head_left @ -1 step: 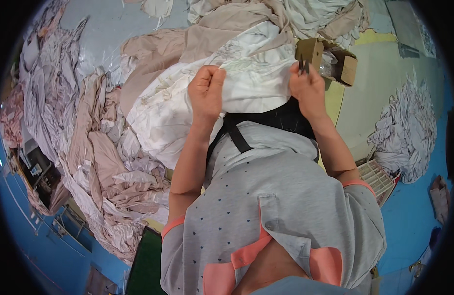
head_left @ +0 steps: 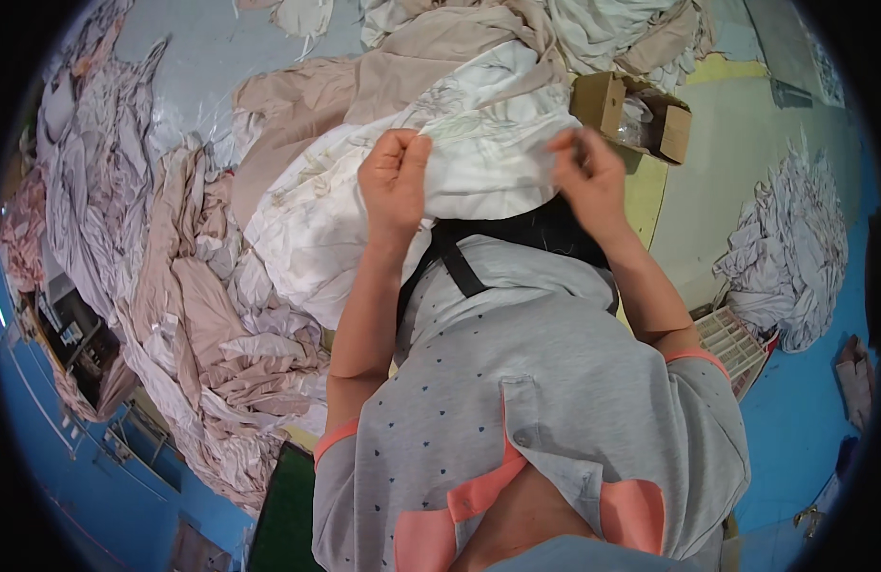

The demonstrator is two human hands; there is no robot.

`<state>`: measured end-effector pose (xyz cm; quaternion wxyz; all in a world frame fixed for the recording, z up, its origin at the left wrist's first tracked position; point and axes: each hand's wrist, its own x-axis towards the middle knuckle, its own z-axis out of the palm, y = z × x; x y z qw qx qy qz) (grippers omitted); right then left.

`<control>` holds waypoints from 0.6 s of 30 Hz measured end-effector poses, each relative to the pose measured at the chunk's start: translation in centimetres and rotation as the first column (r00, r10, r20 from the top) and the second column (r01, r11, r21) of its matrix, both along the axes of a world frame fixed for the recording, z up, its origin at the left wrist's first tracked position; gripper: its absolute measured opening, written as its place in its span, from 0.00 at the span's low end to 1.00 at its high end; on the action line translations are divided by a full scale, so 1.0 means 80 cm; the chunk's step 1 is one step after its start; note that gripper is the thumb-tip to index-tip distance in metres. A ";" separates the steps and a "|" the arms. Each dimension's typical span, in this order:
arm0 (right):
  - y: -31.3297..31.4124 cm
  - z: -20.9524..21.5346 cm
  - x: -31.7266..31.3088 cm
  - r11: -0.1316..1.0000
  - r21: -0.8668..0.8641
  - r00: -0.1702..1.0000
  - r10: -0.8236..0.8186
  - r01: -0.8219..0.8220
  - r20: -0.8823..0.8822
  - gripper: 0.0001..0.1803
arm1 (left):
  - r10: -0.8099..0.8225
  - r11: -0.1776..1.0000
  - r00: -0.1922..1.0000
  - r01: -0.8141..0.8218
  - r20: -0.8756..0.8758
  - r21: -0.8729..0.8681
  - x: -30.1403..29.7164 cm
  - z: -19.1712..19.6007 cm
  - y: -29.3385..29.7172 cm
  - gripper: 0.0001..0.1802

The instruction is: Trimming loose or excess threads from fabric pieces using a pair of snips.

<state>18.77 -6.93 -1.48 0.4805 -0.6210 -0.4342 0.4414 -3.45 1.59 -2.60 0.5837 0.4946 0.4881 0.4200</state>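
White cloth with a pale leafy print (head_left: 488,176) lies across my lap and the work surface, its near edge curving over black fabric at my waist. My left hand (head_left: 395,176) is closed, pinching the cloth between thumb and bent fingers. At the right end of the same cloth, my right hand (head_left: 591,176) is curled with its fingertips turned left, smeared by motion. A dark streak shows among those fingers, where the earlier frame has dark thread snips; their shape is not clear now. Whether the right fingertips also hold the cloth cannot be made out.
Beige cloth (head_left: 402,81) lies beyond the white piece. A cardboard box (head_left: 603,100) holding clear plastic stands just past my right hand. Crumpled cloth (head_left: 193,315) is heaped on the left, with another pale heap (head_left: 784,248) at the right beside a cream plastic crate (head_left: 731,343).
My right hand has turned, its fingers swinging left toward the cloth. The snips' blades, pointing up before, no longer show clearly. My left hand has shifted slightly left, still pinching the cloth.
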 end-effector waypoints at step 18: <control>0.090 0.022 0.017 0.979 0.057 0.975 0.190 -0.198 0.114 0.13 | 0.252 0.948 0.941 -0.194 -0.225 0.251 -0.139 0.082 -0.039 0.04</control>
